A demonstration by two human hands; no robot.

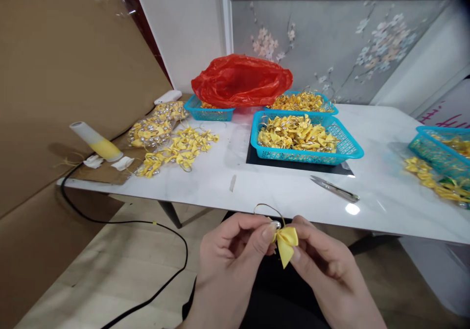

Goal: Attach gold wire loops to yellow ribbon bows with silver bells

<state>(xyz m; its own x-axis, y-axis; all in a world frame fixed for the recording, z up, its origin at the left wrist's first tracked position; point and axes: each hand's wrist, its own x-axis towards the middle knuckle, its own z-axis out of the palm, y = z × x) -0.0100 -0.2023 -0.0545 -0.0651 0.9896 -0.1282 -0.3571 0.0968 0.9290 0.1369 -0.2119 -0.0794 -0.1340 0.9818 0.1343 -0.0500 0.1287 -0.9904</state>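
Pinching a small yellow ribbon bow [286, 242] between them, both hands work just below the near edge of the white table [385, 192] in the head view. The left hand [229, 255] has thumb and forefinger closed on the bow's knot, where a small silvery bead and a thin wire loop rise toward the table edge. The right hand [323, 265] is closed on the bow's right wing and tail. The nearest blue basket [350, 149] on the table, full of yellow bows, sits straight beyond the hands. A pair of scissors [334, 188] lies between that basket and the table edge. Behind it are two more baskets, one under a red plastic bag [240, 80]. To the basket's left, loose finished bows [179, 152] spread over the tabletop, and farther left a glue gun [96, 142] lies with its black cord trailing to the floor. Another basket stands well to the right. To do this well, I judge the grip should stay light on the knot, so the wings keep flat and the loop stays round.
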